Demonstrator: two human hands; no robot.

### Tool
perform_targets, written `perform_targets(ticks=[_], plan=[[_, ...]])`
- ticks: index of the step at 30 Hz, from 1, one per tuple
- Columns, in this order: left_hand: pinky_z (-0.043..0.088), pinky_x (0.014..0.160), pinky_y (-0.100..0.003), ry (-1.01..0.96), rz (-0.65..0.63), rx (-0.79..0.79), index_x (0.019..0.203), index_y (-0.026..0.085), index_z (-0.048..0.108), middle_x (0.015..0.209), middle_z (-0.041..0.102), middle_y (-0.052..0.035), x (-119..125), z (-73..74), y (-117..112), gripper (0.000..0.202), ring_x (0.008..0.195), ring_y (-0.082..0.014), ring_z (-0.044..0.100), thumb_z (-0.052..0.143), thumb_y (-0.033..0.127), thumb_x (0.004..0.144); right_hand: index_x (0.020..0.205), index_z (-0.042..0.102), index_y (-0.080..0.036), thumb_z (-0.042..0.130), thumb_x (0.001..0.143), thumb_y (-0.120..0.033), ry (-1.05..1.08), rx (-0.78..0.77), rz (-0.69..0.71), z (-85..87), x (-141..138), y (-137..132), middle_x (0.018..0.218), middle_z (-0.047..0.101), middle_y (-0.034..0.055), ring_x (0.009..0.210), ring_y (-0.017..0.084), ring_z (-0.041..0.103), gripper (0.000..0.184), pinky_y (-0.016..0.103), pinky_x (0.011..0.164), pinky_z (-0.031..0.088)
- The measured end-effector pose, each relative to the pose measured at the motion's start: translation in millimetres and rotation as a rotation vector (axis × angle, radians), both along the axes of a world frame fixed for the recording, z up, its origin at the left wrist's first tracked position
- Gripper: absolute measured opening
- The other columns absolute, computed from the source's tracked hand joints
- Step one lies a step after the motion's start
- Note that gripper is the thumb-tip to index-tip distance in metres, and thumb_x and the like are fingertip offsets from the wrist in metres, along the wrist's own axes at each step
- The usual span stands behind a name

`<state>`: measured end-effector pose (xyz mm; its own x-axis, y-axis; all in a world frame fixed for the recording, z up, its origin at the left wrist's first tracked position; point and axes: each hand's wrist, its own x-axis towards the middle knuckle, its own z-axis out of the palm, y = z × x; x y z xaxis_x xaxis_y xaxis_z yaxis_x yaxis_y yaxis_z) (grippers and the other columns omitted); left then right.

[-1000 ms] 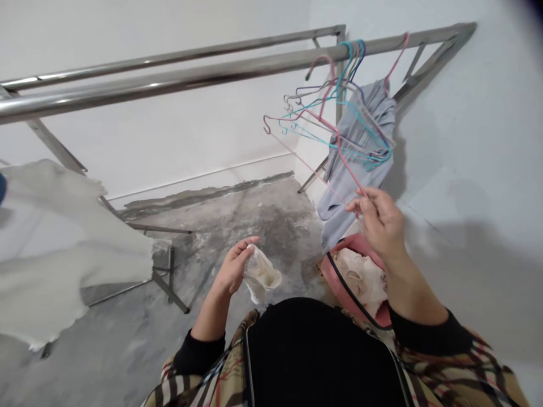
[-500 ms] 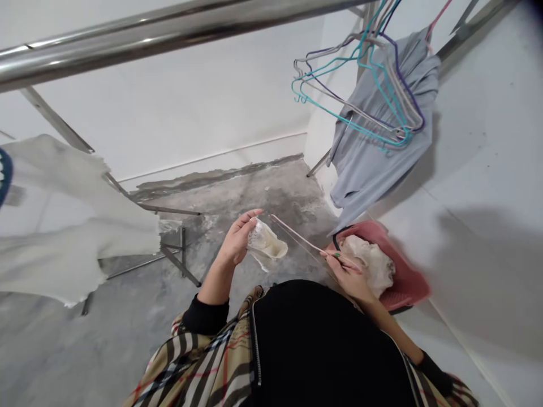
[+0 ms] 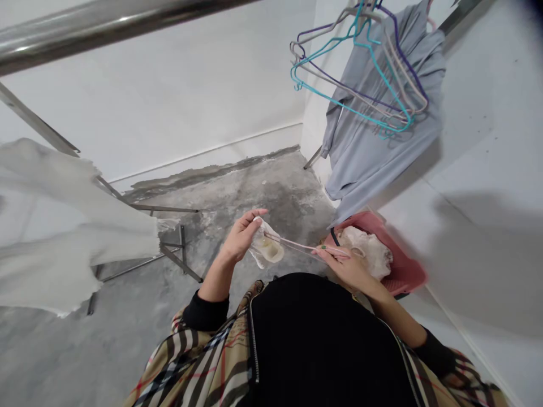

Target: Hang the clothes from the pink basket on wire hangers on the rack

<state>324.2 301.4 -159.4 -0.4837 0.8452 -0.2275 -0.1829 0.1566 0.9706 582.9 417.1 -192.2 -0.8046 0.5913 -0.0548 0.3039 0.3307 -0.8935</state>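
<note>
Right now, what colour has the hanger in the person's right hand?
Pale pink; the wire hanger in the right hand shows best in the head view.

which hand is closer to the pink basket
Right. The right hand is at the near edge of the pink basket, pinching a pink wire hanger. The left hand is farther away, holding a white cloth out past the hanger's other end.

Bright, even indoor light fills the scene, laying a broad soft shadow point(image 3: 483, 254) across the white wall point(image 3: 479, 113) and a streak of glare along the steel rail point(image 3: 97, 25). The wide lens bows the edges, a dark blur marks the top right corner, and the right hand point(image 3: 345, 268) looks slightly soft.
</note>
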Motion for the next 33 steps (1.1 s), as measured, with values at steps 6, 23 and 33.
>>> perform_targets(ticks=[6, 23, 33], plan=[[0.039, 0.061, -0.025, 0.463, -0.365, -0.041, 0.118, 0.020, 0.065, 0.069, 0.063, -0.0015, 38.8, 2.2, 6.7, 0.036, 0.059, -0.0144, 0.053, 0.057, 0.032, 0.086, 0.082, 0.072, -0.023, 0.043, 0.094, -0.044, 0.114, 0.027, 0.068, -7.8, -46.9, -2.9, 0.074, 0.069, 0.0022, 0.072, 0.017, 0.063, 0.038, 0.028, 0.068, 0.049], [0.024, 0.055, -0.029, 1.568, -0.284, -0.167, 0.107, 0.032, 0.072, 0.075, 0.065, -0.0048, 21.2, 40.6, 0.5, 0.026, 0.066, -0.0169, 0.054, 0.049, 0.033, 0.094, 0.103, 0.065, -0.023, 0.062, 0.082, -0.043, 0.307, 0.214, -0.346, -13.3, -37.7, 23.0, 0.105, 0.065, 0.0070, 0.098, 0.022, 0.060, 0.029, 0.037, 0.088, 0.050], [0.027, 0.055, -0.026, 1.564, -0.090, -0.063, 0.106, 0.032, 0.074, 0.079, 0.069, -0.0032, 24.7, 53.0, -1.0, 0.026, 0.070, -0.0151, 0.058, 0.052, 0.033, 0.094, 0.117, 0.057, -0.019, 0.068, 0.074, -0.048, 0.067, -0.139, -0.487, -110.1, -39.6, 9.6, 0.115, 0.063, 0.0119, 0.106, 0.025, 0.060, 0.053, 0.040, 0.088, 0.051]])
